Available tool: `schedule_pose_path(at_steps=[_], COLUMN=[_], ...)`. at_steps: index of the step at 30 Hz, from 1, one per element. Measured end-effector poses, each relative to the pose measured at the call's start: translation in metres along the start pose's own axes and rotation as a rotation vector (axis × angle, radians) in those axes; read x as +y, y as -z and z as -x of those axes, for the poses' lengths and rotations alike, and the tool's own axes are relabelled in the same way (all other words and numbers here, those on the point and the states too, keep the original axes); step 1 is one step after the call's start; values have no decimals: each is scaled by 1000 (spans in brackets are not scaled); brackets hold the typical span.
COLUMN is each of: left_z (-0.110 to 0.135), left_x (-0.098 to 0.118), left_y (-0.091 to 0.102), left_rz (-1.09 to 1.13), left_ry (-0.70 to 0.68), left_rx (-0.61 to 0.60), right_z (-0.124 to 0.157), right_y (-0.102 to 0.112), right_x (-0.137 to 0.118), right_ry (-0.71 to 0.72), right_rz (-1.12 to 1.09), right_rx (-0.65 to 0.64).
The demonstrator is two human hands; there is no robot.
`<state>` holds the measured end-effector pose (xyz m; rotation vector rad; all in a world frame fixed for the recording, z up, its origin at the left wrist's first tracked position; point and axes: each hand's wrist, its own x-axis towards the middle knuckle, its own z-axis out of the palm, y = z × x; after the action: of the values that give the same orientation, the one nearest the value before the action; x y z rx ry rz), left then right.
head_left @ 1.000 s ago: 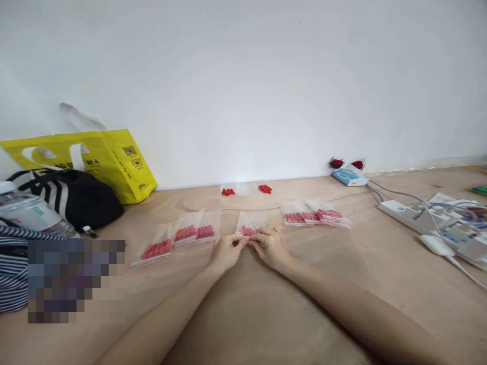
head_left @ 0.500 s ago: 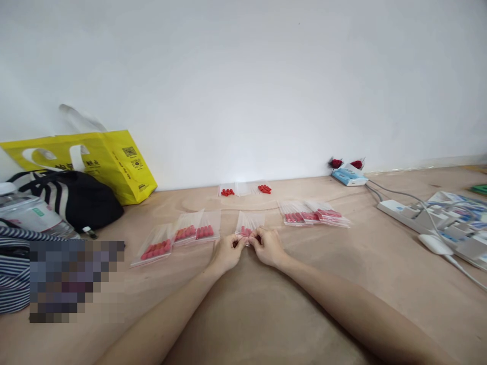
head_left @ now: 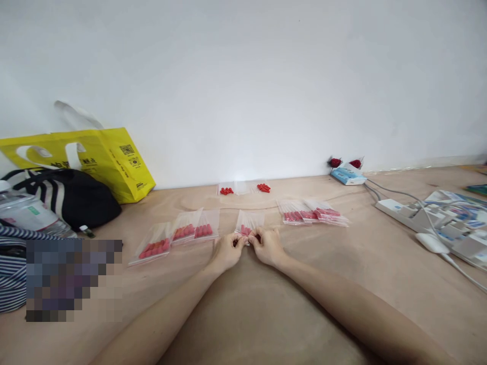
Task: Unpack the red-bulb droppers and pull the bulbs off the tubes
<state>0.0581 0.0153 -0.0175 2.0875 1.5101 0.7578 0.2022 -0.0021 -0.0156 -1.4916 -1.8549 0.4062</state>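
Observation:
A small clear zip bag (head_left: 249, 219) with red capsule-like pieces inside lies in the middle of the table. My left hand (head_left: 229, 251) pinches its near edge between thumb and forefinger. Close beside it, my right hand (head_left: 268, 247) pinches the same edge, the two thumbs almost meeting. Fingers cover part of the bag's near end. To the left rest several similar filled bags, among them a single bag (head_left: 154, 245) and an overlapping pair (head_left: 186, 228). On the right is an overlapping row of filled bags (head_left: 310, 213).
By the wall lie loose red pieces (head_left: 227, 191) and a second red heap (head_left: 264, 187) on clear bags. At left stand a yellow bag (head_left: 125, 167), a black bag (head_left: 87, 197) and a plastic bottle (head_left: 32, 213). A tissue pack (head_left: 348, 175) and a power strip (head_left: 395, 209) are at right.
Both hands stay at the bag's near edge with hardly any movement. The whole view has shifted slightly.

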Motion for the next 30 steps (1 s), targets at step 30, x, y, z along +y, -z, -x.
schedule_pose_path(at_steps=[30], left_z=[4], left_x=[-7], left_y=[23], left_rz=[-242], left_ry=[-471], left_rx=[-11], right_z=[-8], right_y=[24], right_x=[43], right_ry=[320], right_rz=[64], right_rx=[30])
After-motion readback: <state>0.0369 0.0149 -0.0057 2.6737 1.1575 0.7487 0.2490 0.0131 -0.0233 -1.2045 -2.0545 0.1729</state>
